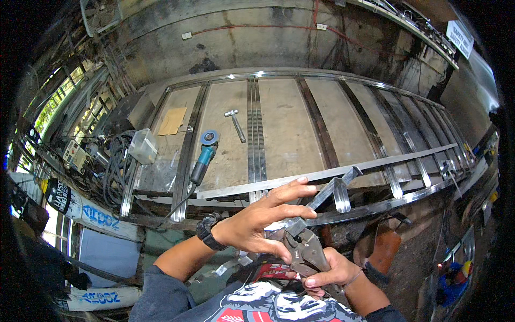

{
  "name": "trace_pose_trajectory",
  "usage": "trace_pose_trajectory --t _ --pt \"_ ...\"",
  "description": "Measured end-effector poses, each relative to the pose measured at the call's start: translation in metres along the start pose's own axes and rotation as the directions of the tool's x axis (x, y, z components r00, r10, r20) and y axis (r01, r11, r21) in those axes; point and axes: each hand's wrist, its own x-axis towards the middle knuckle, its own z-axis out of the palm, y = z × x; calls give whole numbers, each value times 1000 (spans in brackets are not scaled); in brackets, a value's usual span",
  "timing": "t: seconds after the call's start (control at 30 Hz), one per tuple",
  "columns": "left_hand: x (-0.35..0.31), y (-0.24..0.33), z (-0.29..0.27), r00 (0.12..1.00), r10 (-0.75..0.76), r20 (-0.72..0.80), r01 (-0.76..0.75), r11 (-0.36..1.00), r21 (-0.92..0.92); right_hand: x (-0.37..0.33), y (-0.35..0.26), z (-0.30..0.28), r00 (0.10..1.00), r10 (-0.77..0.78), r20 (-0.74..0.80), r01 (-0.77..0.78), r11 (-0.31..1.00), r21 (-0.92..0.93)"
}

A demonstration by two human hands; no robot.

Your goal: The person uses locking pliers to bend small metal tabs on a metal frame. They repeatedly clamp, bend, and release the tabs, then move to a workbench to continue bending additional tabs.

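Right hand point(337, 270) closed round dark metal tool point(307, 251), tool between hands. Left hand point(252, 224) fingers stretched, thumb at tool; cannot tell if gripping. Bent shiny metal piece point(339, 190) just beyond left fingers. Farther ahead of left hand: angle grinder point(204, 159), hammer point(236, 127) between bars of metal frame point(254, 118).

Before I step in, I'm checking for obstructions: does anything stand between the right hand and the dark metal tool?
Nothing visible does: the right hand grips the dark metal tool directly, around its lower part.
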Motion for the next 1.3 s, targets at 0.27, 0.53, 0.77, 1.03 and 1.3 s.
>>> trace_pose_trajectory --t 0.27,0.53,0.77,1.03,1.3 --pt "-1 8 -12 998 55 37 -63 960 272 0 0 -1 996 66 58 -70 995 72" --pt "-5 10 -12 999 37 25 -40 988 147 -1 -6 5 996 91 13 -91 996 -22" --pt "-9 13 -6 999 9 -42 -5 996 90 -4 -9 9 995 98 -2 -98 992 -81" --pt "-1 29 -6 990 -55 -131 59 998 25 -3 -11 7 997 72 -10 -72 989 -130" --pt "-32 2 12 776 -630 32 497 579 -646 26 -20 9 922 -295 -251 129 846 -518"
